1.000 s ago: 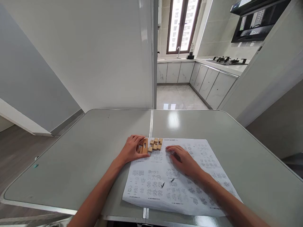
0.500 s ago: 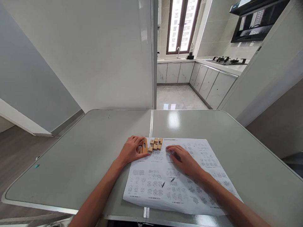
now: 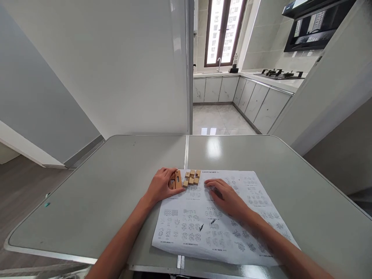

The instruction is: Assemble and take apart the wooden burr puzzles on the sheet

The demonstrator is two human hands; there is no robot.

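Observation:
My left hand (image 3: 161,185) is closed around brown wooden puzzle pieces (image 3: 178,179) at the top left of a printed sheet, thumb in front and fingers behind. One of these pieces stands on end and shows a slot; the palm side hides part of them. Just to their right lies a group of several small, pale notched wooden blocks (image 3: 191,178). My right hand (image 3: 223,194) rests on the paper sheet (image 3: 194,209), fingers loosely stretched toward the blocks but apart from them, with nothing visible in it. Rows of small line drawings and two dark tick-like marks cover the sheet.
The grey-green table (image 3: 130,159) has a metal seam down its middle and a metal rim. A small teal bit (image 3: 47,204) lies near its left edge. Beyond are a white wall panel (image 3: 139,69) and a kitchen with cabinets (image 3: 213,90) and a gas stove (image 3: 280,74).
The camera view has shifted very slightly. Both hands and the wooden pieces stay in the same places on the sheet.

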